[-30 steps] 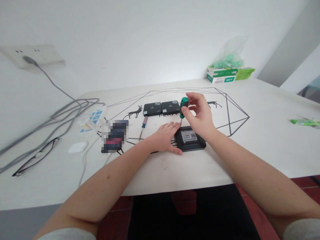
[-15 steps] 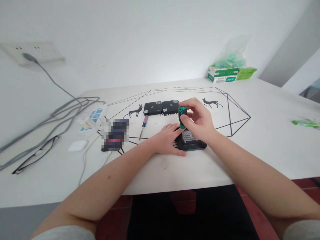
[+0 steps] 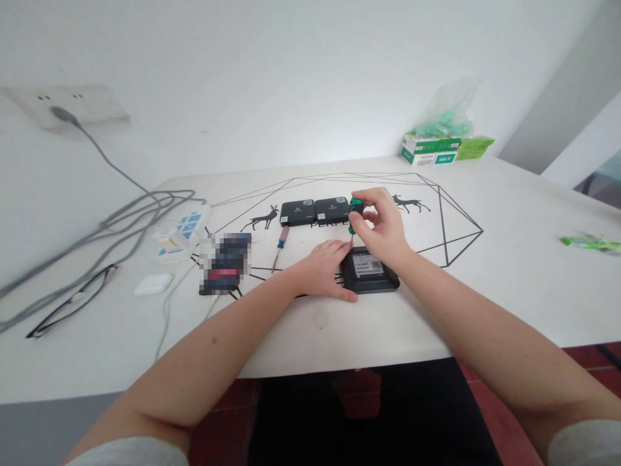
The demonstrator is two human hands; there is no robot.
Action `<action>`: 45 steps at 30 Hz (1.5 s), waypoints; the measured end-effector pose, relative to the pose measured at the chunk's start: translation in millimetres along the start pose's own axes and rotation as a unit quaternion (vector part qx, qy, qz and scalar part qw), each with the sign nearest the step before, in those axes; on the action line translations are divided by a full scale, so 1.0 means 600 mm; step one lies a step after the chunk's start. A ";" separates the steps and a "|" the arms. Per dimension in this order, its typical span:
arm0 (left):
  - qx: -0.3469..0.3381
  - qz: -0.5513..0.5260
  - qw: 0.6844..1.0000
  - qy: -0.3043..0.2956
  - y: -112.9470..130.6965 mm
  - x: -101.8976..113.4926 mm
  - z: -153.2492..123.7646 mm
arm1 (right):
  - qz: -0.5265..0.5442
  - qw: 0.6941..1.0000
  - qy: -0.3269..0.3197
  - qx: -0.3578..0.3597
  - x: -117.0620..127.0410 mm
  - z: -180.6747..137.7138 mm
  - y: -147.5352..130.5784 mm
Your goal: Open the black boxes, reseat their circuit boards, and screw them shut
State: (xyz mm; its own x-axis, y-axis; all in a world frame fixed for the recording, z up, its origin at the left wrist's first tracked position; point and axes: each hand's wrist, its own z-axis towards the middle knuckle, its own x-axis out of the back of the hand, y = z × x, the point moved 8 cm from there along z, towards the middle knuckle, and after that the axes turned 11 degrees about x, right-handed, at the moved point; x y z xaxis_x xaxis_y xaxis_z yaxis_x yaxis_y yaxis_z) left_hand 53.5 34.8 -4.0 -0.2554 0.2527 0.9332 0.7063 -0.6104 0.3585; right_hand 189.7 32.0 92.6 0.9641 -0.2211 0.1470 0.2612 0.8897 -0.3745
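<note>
A small black box [image 3: 371, 272] with a white label lies upside down near the table's front edge. My left hand [image 3: 324, 268] presses flat against its left side, fingers stretched out. My right hand [image 3: 381, 226] is closed round the green handle of a screwdriver [image 3: 355, 215], held upright with its tip at the box's far left corner. Two more black boxes [image 3: 314, 211] lie side by side just behind.
A second screwdriver [image 3: 280, 244] with a blue-and-pink handle lies left of my hands. Further left are a blurred dark object [image 3: 226, 263], a white earbud case [image 3: 152, 283], a power strip [image 3: 182, 234] with grey cables and glasses [image 3: 68, 304]. Green cartons [image 3: 436, 147] stand at the back right.
The screwdriver dipped toward the box half a second ago and now stands higher and upright again at the box's far left corner. My left hand stays on the box.
</note>
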 end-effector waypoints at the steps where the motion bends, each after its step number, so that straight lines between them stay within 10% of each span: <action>1: 0.001 0.007 1.000 0.003 0.000 -0.001 0.001 | 0.002 1.000 -0.007 0.002 -0.003 0.000 0.000; 8: 0.036 0.075 0.997 0.003 0.004 -0.006 0.001 | 0.099 0.989 -0.037 -0.107 -0.035 0.013 0.043; 18: 0.052 0.069 0.994 -0.074 -0.016 -0.020 0.016 | 0.318 0.896 -0.132 -0.279 -0.066 0.041 0.075; 25: 0.021 0.087 0.992 -0.090 -0.022 -0.014 0.024 | 0.240 0.946 0.014 -0.218 -0.044 0.016 0.099; 45: 0.002 0.091 0.995 -0.040 -0.004 -0.005 0.011 | 0.217 0.963 -0.045 -0.150 -0.031 0.002 0.058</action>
State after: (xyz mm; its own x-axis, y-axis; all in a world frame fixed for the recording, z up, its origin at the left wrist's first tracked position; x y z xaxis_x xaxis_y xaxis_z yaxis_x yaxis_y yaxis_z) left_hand 56.8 40.3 -7.5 -0.0702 0.1977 0.9778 0.7392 -0.6478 0.1840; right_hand 180.9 67.5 77.9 0.9810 0.1937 -0.0099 -0.1512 0.7316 -0.6648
